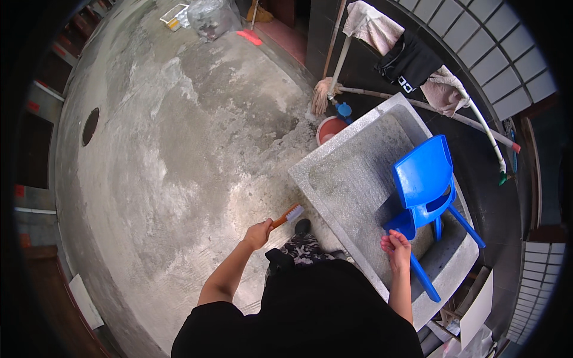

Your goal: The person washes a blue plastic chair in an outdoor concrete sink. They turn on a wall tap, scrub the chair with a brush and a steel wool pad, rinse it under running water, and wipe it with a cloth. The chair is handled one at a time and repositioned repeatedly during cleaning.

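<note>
My left hand [258, 234] is closed round the handle of a scrubbing brush [286, 215], which has an orange-brown body and pale bristles. The brush is held over the concrete floor, left of a stone wash trough [320, 197]. A blue plastic child's chair [423, 174] lies tipped in the trough, its legs pointing down and to the right over the trough's right part. My right hand [396, 246] is beside the chair's seat edge, palm partly up with the fingers slightly curled. Whether its fingertips touch the chair cannot be told.
Behind the trough stand a red bucket [330, 129], a blue-topped fitting [344, 110] and a string mop [321, 96]. Cloths [374, 24] hang on a pale pipe by the tiled wall. A white board [477, 308] leans at the lower right. A clear plastic bag [214, 19] lies farther off.
</note>
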A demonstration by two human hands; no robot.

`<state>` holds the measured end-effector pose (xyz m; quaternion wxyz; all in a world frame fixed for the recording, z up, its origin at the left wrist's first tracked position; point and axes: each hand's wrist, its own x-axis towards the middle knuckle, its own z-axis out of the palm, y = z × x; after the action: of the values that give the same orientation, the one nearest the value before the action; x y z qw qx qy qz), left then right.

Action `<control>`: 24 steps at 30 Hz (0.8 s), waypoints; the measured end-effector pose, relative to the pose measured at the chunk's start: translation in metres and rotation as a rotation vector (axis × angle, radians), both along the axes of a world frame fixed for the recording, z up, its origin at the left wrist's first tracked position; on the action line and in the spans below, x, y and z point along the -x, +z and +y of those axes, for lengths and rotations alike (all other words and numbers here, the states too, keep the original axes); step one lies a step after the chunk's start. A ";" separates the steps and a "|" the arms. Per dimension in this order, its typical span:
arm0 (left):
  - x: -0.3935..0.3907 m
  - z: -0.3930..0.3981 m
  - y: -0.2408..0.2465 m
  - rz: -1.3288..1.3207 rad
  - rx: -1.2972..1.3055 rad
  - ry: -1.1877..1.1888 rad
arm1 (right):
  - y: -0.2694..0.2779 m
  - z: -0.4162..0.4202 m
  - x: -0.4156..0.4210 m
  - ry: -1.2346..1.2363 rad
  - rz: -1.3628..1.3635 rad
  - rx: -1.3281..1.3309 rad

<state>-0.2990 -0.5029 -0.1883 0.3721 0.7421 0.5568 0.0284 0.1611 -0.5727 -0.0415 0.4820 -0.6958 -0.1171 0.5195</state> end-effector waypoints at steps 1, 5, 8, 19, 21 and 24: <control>-0.019 0.010 -0.005 -0.029 0.025 -0.016 | 0.004 -0.001 -0.001 -0.015 -0.004 0.005; -0.111 0.055 -0.041 -0.153 0.037 0.037 | 0.013 -0.012 -0.008 -0.025 -0.068 0.007; -0.166 0.080 -0.134 -0.158 -0.202 0.121 | 0.032 -0.002 -0.007 0.032 -0.145 -0.031; -0.187 0.089 -0.105 -0.406 -0.474 -0.070 | 0.028 -0.051 -0.020 -0.125 -0.158 0.003; -0.153 0.078 -0.081 -0.365 -0.148 -0.018 | 0.028 -0.049 -0.024 -0.129 -0.144 0.015; -0.114 0.065 -0.036 -0.594 -0.041 0.351 | 0.034 -0.033 -0.039 -0.114 -0.174 -0.040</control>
<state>-0.1851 -0.4379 -0.2245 0.4923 0.6015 0.5428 0.3181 0.2005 -0.6060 -0.0071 0.5124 -0.7341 -0.1292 0.4265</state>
